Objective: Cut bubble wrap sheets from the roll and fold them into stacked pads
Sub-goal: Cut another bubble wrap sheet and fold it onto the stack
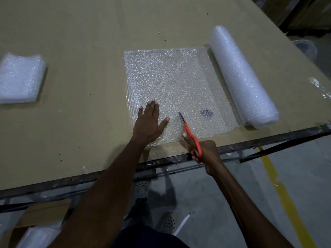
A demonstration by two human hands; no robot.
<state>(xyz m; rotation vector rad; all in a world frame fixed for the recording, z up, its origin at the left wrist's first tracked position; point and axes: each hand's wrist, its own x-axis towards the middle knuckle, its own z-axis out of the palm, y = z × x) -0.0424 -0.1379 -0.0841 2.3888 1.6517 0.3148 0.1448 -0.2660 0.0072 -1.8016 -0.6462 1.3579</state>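
Left hand (149,122) flat, fingers spread, pressing the unrolled bubble wrap sheet (172,83) at frame centre; right hand (204,153) gripping orange scissors (190,134), blades into the sheet's near edge; roll (240,76) at right; folded pads (19,77) upper left on the table (86,42)

A dim workroom with a broad brown table

The table (80,29) fills the upper and left frame, its board speckled with dark spots and edged by a dark metal rim (268,140) running across the middle. Below it at lower right lies a grey concrete floor (295,185) with a yellow line (279,185). Flat cardboard (44,213) sits at lower left. The upper right corner is dark.
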